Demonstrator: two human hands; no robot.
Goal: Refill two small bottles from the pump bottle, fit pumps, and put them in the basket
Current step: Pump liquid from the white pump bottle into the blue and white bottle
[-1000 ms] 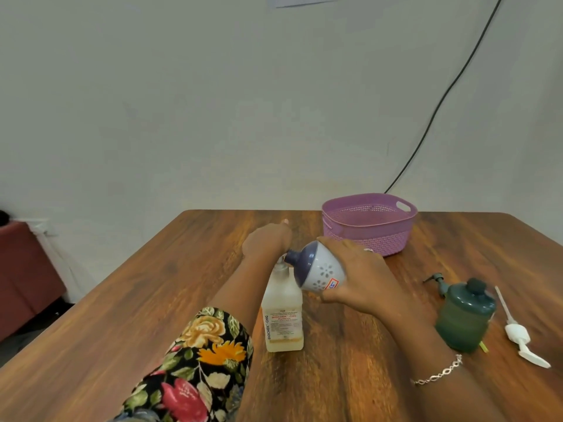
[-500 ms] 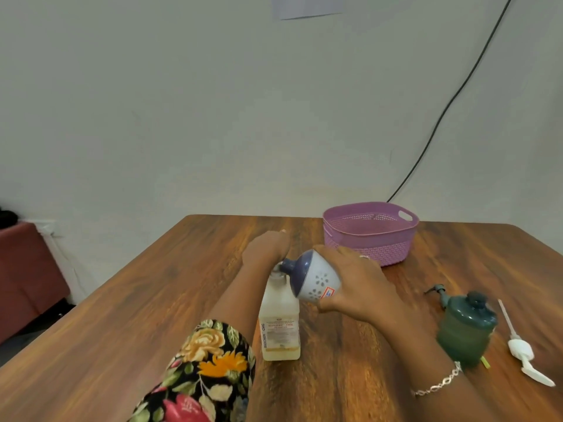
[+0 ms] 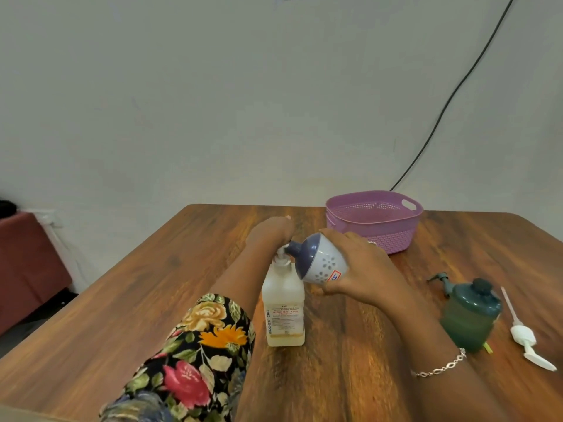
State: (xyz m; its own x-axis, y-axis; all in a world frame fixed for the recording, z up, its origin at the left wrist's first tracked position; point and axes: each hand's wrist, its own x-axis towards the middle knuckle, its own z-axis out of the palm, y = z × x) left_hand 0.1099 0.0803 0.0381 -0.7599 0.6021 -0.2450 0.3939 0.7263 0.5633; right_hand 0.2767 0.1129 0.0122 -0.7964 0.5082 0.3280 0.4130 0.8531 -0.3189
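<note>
Two hands at work: we are curling our left hand over the head of the pump bottle and gripping the small bottle in our right hand, tilted, neck at the spout. We are also listing: green bottle and loose pump at right; basket behind; all on table.

Soft, even indoor light on the wooden table; pump bottle slightly blurred, wide-angle bowing toward 3 and 9 o'clock.
</note>
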